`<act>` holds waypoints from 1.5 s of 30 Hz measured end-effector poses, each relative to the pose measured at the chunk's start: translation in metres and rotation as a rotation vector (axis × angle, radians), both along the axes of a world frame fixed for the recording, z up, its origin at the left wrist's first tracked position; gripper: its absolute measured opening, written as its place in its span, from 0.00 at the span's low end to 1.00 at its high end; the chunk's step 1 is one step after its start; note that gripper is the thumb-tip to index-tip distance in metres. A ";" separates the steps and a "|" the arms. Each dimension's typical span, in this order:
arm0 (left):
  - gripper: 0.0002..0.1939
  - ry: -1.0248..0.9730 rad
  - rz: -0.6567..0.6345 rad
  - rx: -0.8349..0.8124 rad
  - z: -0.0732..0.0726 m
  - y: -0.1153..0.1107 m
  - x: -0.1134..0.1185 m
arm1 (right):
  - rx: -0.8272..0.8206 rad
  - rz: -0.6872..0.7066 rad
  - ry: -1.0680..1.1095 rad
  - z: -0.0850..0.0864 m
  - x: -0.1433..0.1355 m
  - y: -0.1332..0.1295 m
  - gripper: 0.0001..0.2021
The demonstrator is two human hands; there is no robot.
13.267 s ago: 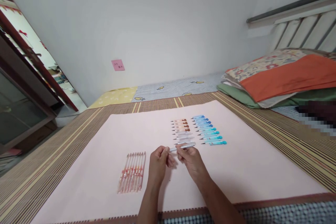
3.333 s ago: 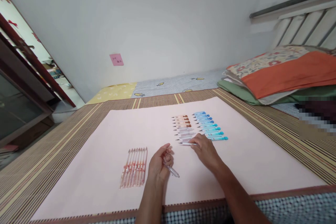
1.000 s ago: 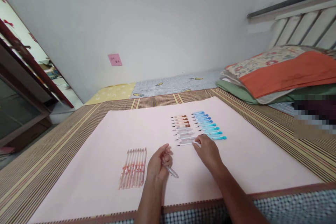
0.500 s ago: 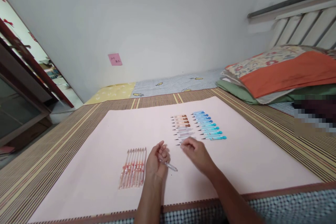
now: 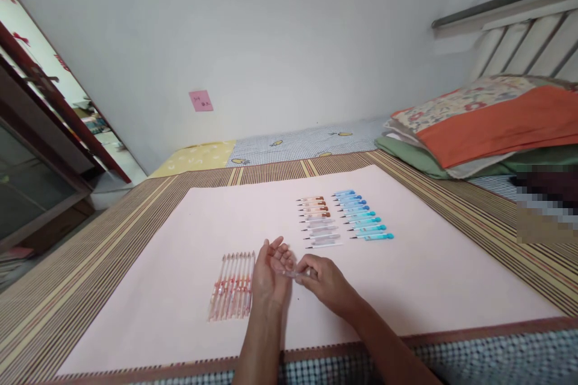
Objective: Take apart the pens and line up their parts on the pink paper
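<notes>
My left hand is turned palm up with its fingers loosely curled, and a clear pen barrel lies across its palm and fingers. The barrel's other end is pinched by my right hand, which covers part of it. Just beyond both hands are white refills with dark tips and greyish grips. Above them lie brown-ended pen pieces, and to their right a column of blue and turquoise pen pieces. Left of my left wrist, clear barrels with pink patterns lie side by side.
A pale pink sheet covers a striped mat. Folded bedding with an orange cover is piled at the right, below a radiator. A pink note is stuck on the wall behind.
My right hand has moved left and nearer, from the closest refill to the clear barrel in my left hand, and now pinches it. My left fingers have loosened slightly.
</notes>
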State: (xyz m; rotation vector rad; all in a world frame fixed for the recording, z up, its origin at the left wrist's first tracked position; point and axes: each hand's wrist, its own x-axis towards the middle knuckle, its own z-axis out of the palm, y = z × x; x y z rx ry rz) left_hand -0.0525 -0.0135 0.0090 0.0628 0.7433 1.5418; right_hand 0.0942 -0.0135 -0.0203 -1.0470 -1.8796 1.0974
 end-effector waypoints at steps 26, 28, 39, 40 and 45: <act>0.10 0.041 0.012 -0.066 -0.005 0.003 -0.004 | 0.226 -0.389 -0.476 -0.013 0.072 0.035 0.04; 0.10 0.034 0.015 -0.068 -0.004 0.002 -0.003 | 0.237 -0.398 -0.463 -0.014 0.072 0.035 0.05; 0.10 0.031 0.002 -0.076 -0.004 0.002 -0.004 | 0.263 -0.433 -0.458 -0.018 0.072 0.039 0.05; 0.10 0.031 0.000 -0.074 -0.005 0.003 -0.004 | 0.268 -0.435 -0.462 -0.018 0.072 0.039 0.05; 0.10 0.025 -0.006 -0.076 -0.006 0.002 -0.004 | 0.279 -0.436 -0.475 -0.019 0.071 0.040 0.05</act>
